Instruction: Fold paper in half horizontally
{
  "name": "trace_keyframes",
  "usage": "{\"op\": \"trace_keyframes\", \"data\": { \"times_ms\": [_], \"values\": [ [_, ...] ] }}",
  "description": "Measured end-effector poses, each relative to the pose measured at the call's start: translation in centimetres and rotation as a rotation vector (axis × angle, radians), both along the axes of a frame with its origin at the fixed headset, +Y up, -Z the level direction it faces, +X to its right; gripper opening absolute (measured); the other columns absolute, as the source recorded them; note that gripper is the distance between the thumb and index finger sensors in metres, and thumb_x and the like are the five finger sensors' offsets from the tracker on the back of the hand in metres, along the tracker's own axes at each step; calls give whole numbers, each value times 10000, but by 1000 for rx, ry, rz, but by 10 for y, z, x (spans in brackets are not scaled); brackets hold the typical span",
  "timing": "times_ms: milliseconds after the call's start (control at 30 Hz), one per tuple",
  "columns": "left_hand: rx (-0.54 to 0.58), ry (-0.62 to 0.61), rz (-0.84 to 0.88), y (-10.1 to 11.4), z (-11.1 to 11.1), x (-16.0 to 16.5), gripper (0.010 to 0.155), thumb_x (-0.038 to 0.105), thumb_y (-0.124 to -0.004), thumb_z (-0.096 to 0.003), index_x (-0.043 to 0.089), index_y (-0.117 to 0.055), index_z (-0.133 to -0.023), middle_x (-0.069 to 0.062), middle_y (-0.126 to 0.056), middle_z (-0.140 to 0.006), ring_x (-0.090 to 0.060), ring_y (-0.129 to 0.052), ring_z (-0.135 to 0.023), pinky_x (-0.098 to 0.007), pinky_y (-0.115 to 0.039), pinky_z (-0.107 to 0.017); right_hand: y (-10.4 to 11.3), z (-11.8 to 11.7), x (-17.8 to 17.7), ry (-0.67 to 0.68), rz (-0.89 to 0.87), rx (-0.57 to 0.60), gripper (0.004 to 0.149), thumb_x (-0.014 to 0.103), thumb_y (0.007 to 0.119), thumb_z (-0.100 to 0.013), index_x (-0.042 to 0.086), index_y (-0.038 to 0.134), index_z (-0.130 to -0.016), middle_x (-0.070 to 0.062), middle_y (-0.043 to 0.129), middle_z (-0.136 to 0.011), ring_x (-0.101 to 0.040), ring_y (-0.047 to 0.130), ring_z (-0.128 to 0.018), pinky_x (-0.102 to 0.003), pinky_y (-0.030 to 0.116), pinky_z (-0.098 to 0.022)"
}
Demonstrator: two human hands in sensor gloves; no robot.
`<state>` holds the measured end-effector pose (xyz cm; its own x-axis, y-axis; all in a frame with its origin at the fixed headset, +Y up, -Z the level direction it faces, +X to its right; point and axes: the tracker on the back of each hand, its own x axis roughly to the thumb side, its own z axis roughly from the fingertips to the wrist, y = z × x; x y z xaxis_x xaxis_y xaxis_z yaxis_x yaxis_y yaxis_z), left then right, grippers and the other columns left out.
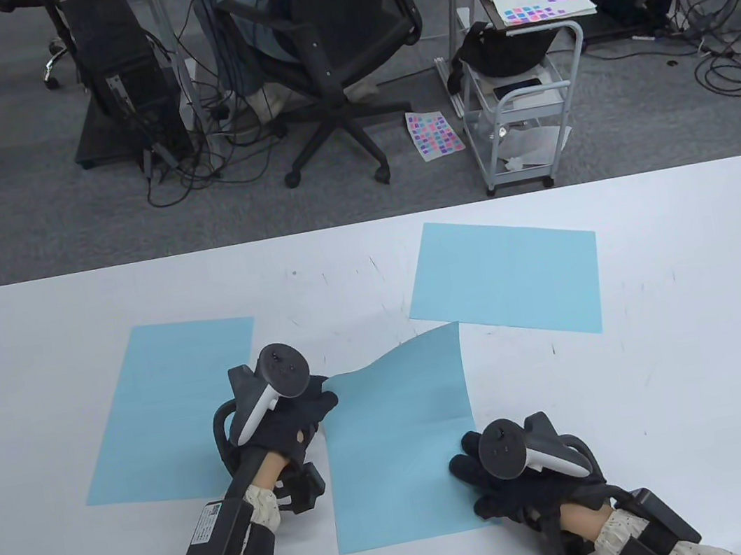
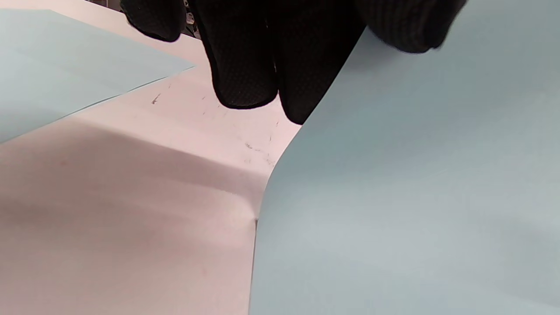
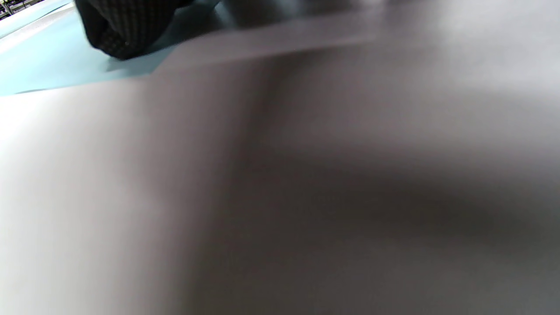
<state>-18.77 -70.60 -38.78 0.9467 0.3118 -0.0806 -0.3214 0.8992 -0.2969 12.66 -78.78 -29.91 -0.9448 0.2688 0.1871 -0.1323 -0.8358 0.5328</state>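
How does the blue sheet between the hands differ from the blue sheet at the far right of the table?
The middle sheet has its far left corner lifted and curled, gripped by the left hand; the far right sheet lies flat, untouched. The right hand rests on the middle sheet's right edge; no hand is near the far right sheet. The middle sheet lies nearer the person. Both are light blue rectangles.

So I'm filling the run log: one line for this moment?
left hand: pinches middle sheet far-left corner, lifted | right hand: rests on right edge | fold: not made
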Motion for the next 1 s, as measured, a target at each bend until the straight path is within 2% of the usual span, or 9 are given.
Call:
{"op": "trace_keyframes", "data": {
  "times_ms": [233, 700, 833, 1000],
  "values": [
    [-31, -50, 12, -13, 21, -9, 419, 508, -760, -403, 529, -825, -816, 234, -961, -902, -118, -884, -957, -504, -590, -834, 0, 0, 1, -4, -3, -4, 674, 459, 709, -447, 498, 347, -1014, 217, 124, -1146, -248, -11, -1056, -645, 83, -731],
    [-14, -163, -109, -33, 52, -5, 418, 505, -775, -384, 555, -835, -794, 281, -886, -967, -81, -811, -1018, -503, -552, -849, -1, 0, 2, -6, -10, -14, 674, 465, 701, -450, 505, 333, -1013, 225, 108, -1141, -237, -31, -1050, -637, 66, -730],
    [7, -190, -140, -41, 61, -2, 423, 501, -781, -376, 556, -835, -792, 303, -831, -1002, -81, -637, -1106, -526, -459, -870, -1, 0, 2, -6, -10, -17, 675, 468, 701, -450, 505, 332, -1014, 227, 104, -1142, -235, -35, -1050, -635, 65, -730],
    [24, -249, -229, -46, 69, 5, 437, 498, -793, -362, 558, -831, -793, 331, -792, -1015, -64, -557, -1130, -537, -410, -874, -1, 0, 2, -6, -10, -16, 675, 470, 701, -450, 508, 330, -1012, 229, 104, -1141, -235, -35, -1050, -634, 64, -731]
  ]
}}
